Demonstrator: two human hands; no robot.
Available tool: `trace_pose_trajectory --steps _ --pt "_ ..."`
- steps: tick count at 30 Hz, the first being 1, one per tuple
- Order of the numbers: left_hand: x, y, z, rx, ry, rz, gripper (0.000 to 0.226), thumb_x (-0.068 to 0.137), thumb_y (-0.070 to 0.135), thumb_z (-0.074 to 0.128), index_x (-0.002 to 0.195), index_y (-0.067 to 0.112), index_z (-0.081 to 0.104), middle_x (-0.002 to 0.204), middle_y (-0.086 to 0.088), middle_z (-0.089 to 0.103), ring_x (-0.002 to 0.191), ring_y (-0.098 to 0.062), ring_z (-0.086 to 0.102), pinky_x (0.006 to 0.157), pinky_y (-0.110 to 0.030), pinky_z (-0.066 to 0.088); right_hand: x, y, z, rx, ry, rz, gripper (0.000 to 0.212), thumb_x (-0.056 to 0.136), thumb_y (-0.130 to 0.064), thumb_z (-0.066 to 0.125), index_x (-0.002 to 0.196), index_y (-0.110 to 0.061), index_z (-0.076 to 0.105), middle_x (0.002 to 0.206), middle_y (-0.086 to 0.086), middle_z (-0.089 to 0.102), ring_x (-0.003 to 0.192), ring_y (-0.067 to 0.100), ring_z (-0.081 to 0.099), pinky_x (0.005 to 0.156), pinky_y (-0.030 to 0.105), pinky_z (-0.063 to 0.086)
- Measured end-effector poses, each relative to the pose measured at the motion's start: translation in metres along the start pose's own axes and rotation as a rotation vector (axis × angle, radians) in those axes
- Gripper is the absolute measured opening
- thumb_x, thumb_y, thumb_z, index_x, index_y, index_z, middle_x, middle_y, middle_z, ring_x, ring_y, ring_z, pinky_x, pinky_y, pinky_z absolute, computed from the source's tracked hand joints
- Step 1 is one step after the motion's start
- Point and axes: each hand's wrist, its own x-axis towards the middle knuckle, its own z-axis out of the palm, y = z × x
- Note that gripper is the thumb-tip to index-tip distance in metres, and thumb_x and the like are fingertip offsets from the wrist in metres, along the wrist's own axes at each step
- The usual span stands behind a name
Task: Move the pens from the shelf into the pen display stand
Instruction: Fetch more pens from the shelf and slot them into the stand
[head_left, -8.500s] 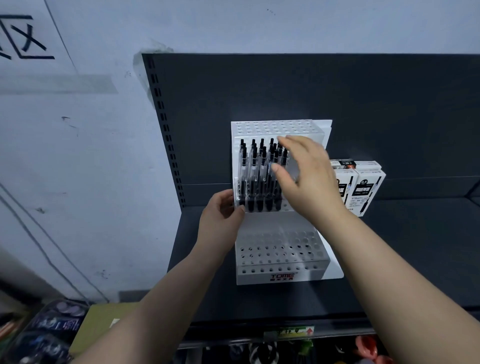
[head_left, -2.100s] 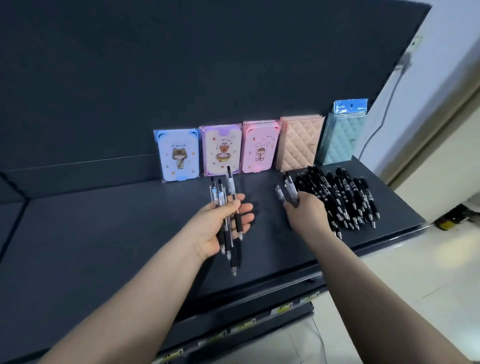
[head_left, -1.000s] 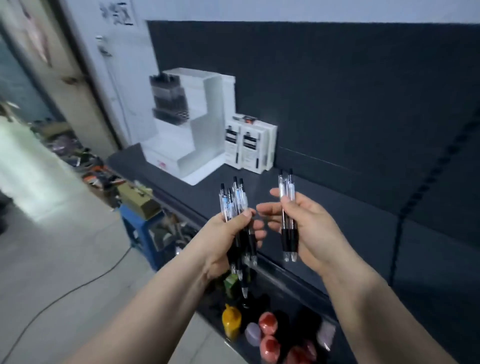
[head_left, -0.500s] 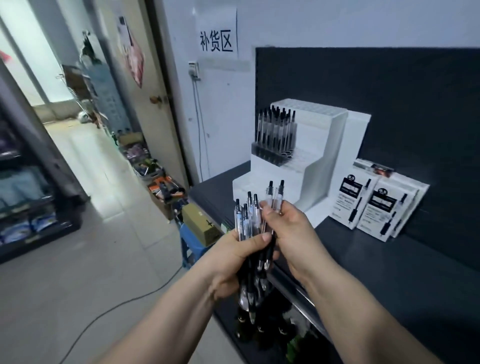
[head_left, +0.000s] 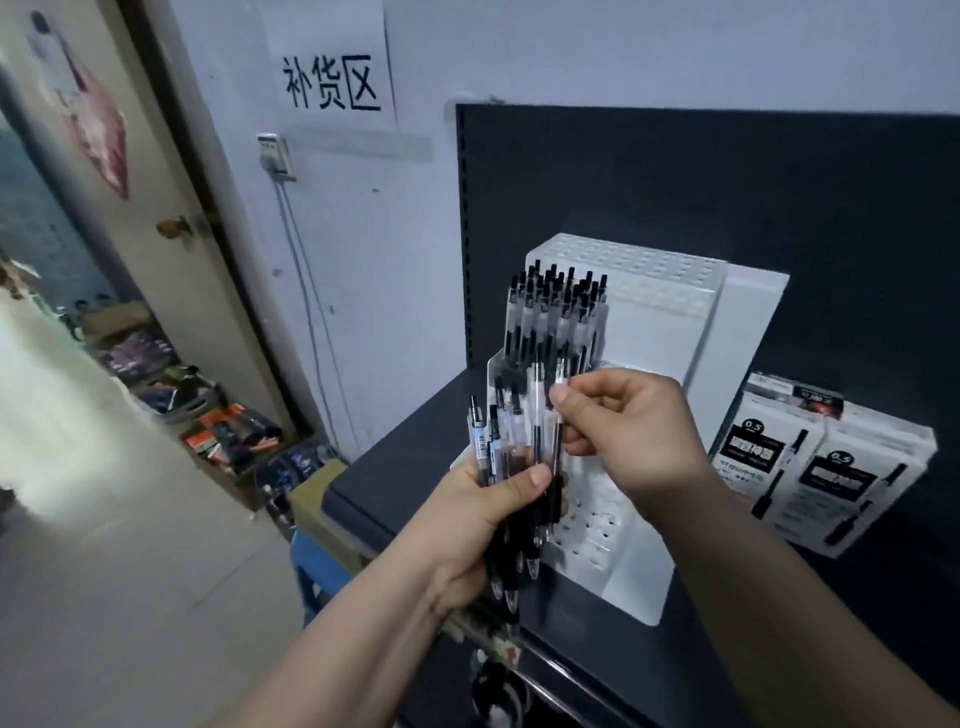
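My left hand (head_left: 483, 514) grips a bundle of several clear pens (head_left: 506, 441) with black grips, tips pointing down. My right hand (head_left: 628, 431) pinches the upper part of a pen or two (head_left: 545, 405) at the right side of that bundle. Both hands are just in front of the white stepped pen display stand (head_left: 670, 332) on the dark shelf (head_left: 415, 457). Several pens (head_left: 556, 317) stand upright in the stand's middle tier, at its left end. The lower tier's holes (head_left: 592, 530) are partly hidden by my hands.
White pen boxes (head_left: 826, 467) lean against the shelf's back panel to the right of the stand. A wall with a paper sign (head_left: 332, 83) borders the shelf on the left. Boxes and goods (head_left: 218, 431) lie on the floor below left.
I have come closer to the stand, which now sits right behind my hands. My right hand has brought its pens against the left hand's bundle and pinches them near the top.
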Motion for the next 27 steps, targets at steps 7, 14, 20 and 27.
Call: trace_pose_trajectory --steps 7,14,20,27 --pt "0.041 0.013 -0.029 0.07 -0.23 -0.163 0.01 0.079 0.002 0.065 0.085 0.005 0.072 0.09 -0.022 0.067 0.082 -0.033 0.062 0.074 -0.041 0.053 -0.001 -0.007 0.013 -0.272 0.178 0.014 0.015 0.08 -0.003 0.067 0.07 -0.013 0.065 0.066 0.005 0.061 0.058 0.017 0.055 0.057 0.026 0.052" --pt "0.071 0.034 -0.063 0.07 -0.293 -0.238 0.012 0.088 0.005 0.058 0.099 0.006 0.061 0.082 -0.007 0.069 0.068 -0.017 0.066 0.058 -0.027 0.052 0.031 -0.04 -0.005 0.032 0.677 -0.23 0.015 0.092 -0.001 0.055 0.088 -0.013 0.063 0.081 0.003 0.068 0.083 0.012 0.069 0.076 0.028 0.058" --pt "0.077 0.039 -0.066 0.059 -0.361 -0.241 0.019 0.078 0.011 0.063 0.097 0.009 0.064 0.083 -0.007 0.071 0.071 -0.018 0.067 0.064 -0.03 0.052 0.066 -0.019 0.007 -0.191 0.751 -0.261 0.013 0.092 -0.005 0.057 0.092 -0.014 0.066 0.078 -0.006 0.065 0.073 0.006 0.062 0.072 0.02 0.056" --pt "0.076 0.042 -0.064 0.099 -0.35 -0.202 0.012 0.087 0.006 0.059 0.098 0.006 0.064 0.08 -0.007 0.071 0.068 -0.018 0.067 0.061 -0.028 0.053 0.077 0.018 0.011 -0.559 0.674 -0.196 0.012 0.091 -0.014 0.059 0.095 -0.011 0.07 0.072 -0.009 0.061 0.066 0.001 0.055 0.064 0.018 0.046"
